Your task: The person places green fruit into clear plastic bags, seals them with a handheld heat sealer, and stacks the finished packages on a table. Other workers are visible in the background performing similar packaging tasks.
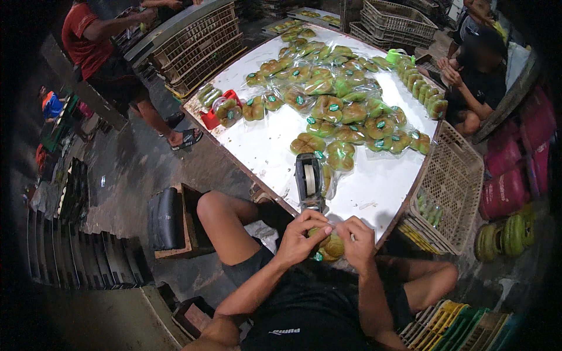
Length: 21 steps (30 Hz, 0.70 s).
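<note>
Your left hand and right hand, both curled nearly closed, pinch a wrapped bun pack at the near edge of the white table; beyond stand a tape dispenser, then heaped similar packs.

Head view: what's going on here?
A seated person has the left hand and right hand on a clear bag of round green-brown pieces, seemingly pinching the plastic near its top. A black tape dispenser is just beyond the hands, at the near edge of the white table. Many similar bags lie across it. A co-worker sits near the far right side.
</note>
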Each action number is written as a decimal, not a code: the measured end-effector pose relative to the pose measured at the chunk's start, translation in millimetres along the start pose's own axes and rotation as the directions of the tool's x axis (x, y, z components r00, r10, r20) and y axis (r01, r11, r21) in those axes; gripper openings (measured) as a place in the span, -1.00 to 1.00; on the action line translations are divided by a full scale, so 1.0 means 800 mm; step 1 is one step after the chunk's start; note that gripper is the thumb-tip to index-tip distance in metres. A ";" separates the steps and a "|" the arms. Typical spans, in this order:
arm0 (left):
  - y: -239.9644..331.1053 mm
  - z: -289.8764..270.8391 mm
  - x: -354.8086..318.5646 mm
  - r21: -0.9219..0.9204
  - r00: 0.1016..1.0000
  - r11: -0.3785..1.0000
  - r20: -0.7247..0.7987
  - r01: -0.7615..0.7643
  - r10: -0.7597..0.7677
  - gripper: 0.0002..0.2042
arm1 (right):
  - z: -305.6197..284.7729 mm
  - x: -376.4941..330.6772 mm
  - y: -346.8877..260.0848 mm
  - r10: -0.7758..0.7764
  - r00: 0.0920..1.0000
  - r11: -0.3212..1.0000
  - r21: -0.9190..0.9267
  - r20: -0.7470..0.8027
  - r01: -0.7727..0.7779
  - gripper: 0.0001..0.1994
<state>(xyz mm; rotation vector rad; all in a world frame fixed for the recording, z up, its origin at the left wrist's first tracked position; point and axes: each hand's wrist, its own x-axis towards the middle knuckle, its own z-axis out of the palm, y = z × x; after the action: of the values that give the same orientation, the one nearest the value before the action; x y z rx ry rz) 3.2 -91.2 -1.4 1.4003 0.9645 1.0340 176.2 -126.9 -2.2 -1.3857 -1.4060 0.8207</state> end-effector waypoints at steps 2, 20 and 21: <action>-0.003 0.012 -0.012 -0.217 0.985 0.973 -0.134 0.074 -0.105 -0.76 | -0.018 -0.007 -0.002 -0.032 0.982 0.998 0.059 0.188 0.022 -0.90; -0.049 -0.004 -0.017 0.011 0.961 1.000 -0.276 -0.026 0.028 -0.53 | 0.100 -0.048 0.016 0.380 0.911 0.605 0.701 0.161 -0.377 -0.29; -0.050 -0.008 -0.016 0.044 0.967 0.998 -0.254 0.036 -0.024 -0.51 | 0.107 -0.043 0.021 0.375 0.926 0.678 0.670 0.042 -0.304 -0.30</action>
<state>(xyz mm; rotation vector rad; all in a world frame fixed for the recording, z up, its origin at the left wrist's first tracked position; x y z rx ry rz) -6.6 -98.9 -41.7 1.3087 1.2006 1.1936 97.8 -145.0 -50.9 -1.0907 -0.6428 1.3269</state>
